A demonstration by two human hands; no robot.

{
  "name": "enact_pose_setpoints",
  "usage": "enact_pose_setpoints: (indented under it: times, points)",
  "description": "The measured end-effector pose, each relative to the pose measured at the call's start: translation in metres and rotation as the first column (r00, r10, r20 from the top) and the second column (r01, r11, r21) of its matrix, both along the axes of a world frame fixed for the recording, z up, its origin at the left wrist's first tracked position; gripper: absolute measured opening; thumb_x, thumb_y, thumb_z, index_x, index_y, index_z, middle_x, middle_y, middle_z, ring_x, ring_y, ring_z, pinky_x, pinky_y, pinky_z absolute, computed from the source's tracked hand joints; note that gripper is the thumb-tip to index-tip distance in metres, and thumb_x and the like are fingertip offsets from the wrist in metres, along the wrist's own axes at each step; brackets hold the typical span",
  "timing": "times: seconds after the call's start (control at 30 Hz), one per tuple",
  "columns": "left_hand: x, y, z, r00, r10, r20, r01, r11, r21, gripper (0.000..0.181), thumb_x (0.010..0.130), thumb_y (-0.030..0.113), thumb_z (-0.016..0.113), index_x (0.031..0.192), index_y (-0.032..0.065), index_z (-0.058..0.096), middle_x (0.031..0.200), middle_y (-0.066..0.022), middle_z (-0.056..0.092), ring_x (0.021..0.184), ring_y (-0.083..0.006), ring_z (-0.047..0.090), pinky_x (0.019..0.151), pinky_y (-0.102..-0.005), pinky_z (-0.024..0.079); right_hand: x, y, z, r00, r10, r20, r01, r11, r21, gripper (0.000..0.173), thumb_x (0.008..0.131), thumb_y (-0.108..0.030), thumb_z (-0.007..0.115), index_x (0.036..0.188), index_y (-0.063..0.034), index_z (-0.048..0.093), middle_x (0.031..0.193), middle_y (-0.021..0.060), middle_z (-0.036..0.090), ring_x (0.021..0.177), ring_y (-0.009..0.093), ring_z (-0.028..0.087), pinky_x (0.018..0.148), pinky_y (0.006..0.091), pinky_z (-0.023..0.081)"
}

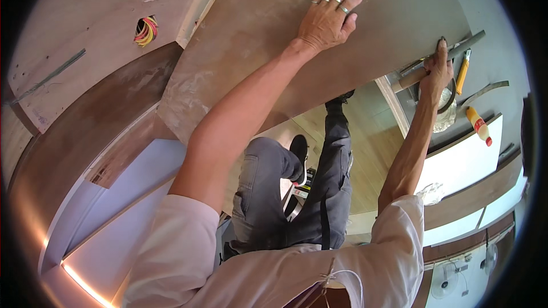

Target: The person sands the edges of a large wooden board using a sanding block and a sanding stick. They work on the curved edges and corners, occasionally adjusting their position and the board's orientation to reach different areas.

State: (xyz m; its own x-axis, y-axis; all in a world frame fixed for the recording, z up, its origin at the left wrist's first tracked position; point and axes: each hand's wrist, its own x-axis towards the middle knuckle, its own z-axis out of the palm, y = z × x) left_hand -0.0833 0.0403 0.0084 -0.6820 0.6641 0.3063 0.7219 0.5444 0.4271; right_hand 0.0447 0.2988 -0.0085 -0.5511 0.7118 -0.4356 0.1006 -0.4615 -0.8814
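My left hand (332,15), with rings on several fingers, lies palm down with its fingers spread on a large brown wood panel (257,64). At the panel's right edge my right hand (439,66) is closed around a long tool that looks like a file. The tool's brown round handle (412,80) sticks out on one side and its grey bar (469,44) on the other; my fingers hide the part between. Beside this hand lie a yellow utility knife (463,72), a dark ring (448,100), possibly a tape roll, and crumpled clear plastic (445,117).
A yellow bottle with a red cap (478,126) and a curved grey strip (488,90) lie at right, near a white board (462,154). Coiled wires (146,31) fill a wall hole at upper left. Below are my legs and wood flooring (372,137). Fans (445,280) show lower right.
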Motion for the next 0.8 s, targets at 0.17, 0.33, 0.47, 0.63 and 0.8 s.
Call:
enact_pose_setpoints:
  times: [0.17,0.33,0.47,0.63,0.8]
  points:
    - [-0.010,0.005,-0.001,1.000,-0.012,0.014,0.013,0.999,-0.047,0.040,0.088,0.021,0.061,0.127,0.0149,0.054,0.140,-0.0062,0.049,0.137,-0.0281,0.041,0.116,-0.0563,0.028,-0.011,0.006,0.004,1.000,-0.011,-0.011,0.011,1.000,-0.017,0.025,0.090,-0.027,0.075,0.081,-0.0117,0.057,0.062,-0.0068,0.046,0.050,0.004,0.038,0.047,0.0214,0.028]
    - [-0.015,0.020,0.004,0.998,-0.043,0.037,0.044,0.999,-0.020,0.041,0.088,0.014,0.057,0.129,0.0131,0.055,0.140,-0.0096,0.051,0.136,-0.0314,0.044,0.114,-0.0583,0.028,-0.012,0.008,0.000,0.983,-0.032,0.181,0.011,0.993,0.114,0.028,0.094,-0.034,0.069,0.081,-0.0119,0.057,0.061,-0.0062,0.044,0.051,0.004,0.039,0.048,0.0222,0.030]
    - [-0.019,0.010,0.007,0.999,-0.045,0.018,0.047,0.992,-0.120,0.047,0.088,0.014,0.055,0.135,0.0127,0.051,0.144,-0.0104,0.048,0.139,-0.0317,0.040,0.116,-0.0582,0.026,-0.008,0.014,0.016,0.987,0.041,0.156,-0.050,0.997,0.051,0.033,0.102,-0.040,0.054,0.098,-0.0069,0.055,0.067,-0.0042,0.043,0.053,0.005,0.038,0.047,0.0217,0.031]
    - [-0.015,0.021,0.005,0.997,-0.061,0.038,0.067,0.976,-0.208,0.050,0.088,0.014,0.053,0.138,0.0129,0.047,0.147,-0.0110,0.044,0.142,-0.0329,0.035,0.118,-0.0580,0.021,0.041,0.040,0.019,0.958,0.087,0.274,-0.122,0.986,0.111,0.031,0.105,-0.032,0.042,0.102,-0.0035,0.053,0.069,-0.0009,0.045,0.059,0.009,0.041,0.053,0.0259,0.034]
    - [-0.013,0.024,0.006,0.994,-0.100,0.033,0.105,0.964,-0.244,0.052,0.088,0.011,0.050,0.139,0.0108,0.045,0.149,-0.0148,0.041,0.143,-0.0362,0.033,0.118,-0.0593,0.018,0.056,0.040,0.026,0.915,0.235,0.327,-0.280,0.955,0.096,0.026,0.105,-0.029,0.043,0.108,-0.0048,0.055,0.075,0.0017,0.053,0.066,0.011,0.050,0.061,0.0284,0.043]
